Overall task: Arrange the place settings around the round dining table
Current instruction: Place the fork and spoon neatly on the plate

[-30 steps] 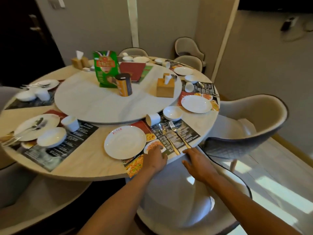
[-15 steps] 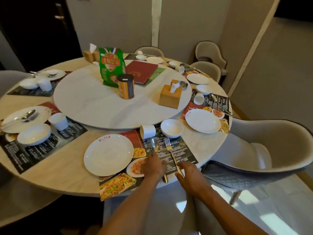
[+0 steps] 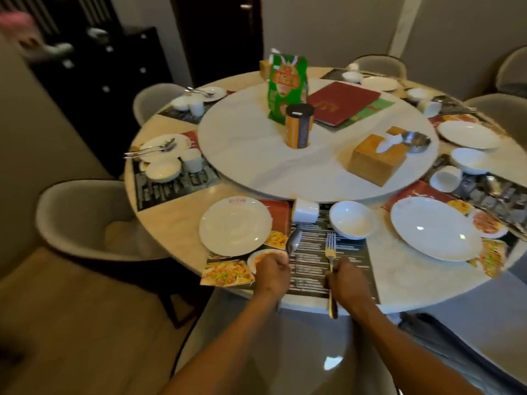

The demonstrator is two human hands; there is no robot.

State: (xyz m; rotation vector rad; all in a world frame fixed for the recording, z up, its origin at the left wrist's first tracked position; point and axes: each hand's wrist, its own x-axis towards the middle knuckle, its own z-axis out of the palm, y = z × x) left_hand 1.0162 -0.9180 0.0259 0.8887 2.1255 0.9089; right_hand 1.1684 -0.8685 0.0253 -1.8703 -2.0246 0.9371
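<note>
At the near edge of the round beige stone dining table, I note both hands working over the dark printed menu placemat of the nearest setting. My left hand has its fingers curled round the handle of a silver metal spoon, whose bowl points away from me and lies on the placemat. My right hand has its fingers closed round the stem of a silver metal fork; the tines point toward the table centre, and the handle end juts out below the hand, past the table rim. Spoon and fork lie roughly parallel, apart from each other.

Left of the spoon sits a round white dinner plate, partly on the placemat. Beyond the cutlery, a white ceramic cup lies on its side, touching the edge of the white marble turntable, and a small white bowl stands upright just beside it. On the turntable I record a green printed bag, an orange cylindrical canister with a black lid, a dark red menu folder and a wooden tissue box. Further settings ring the table.
</note>
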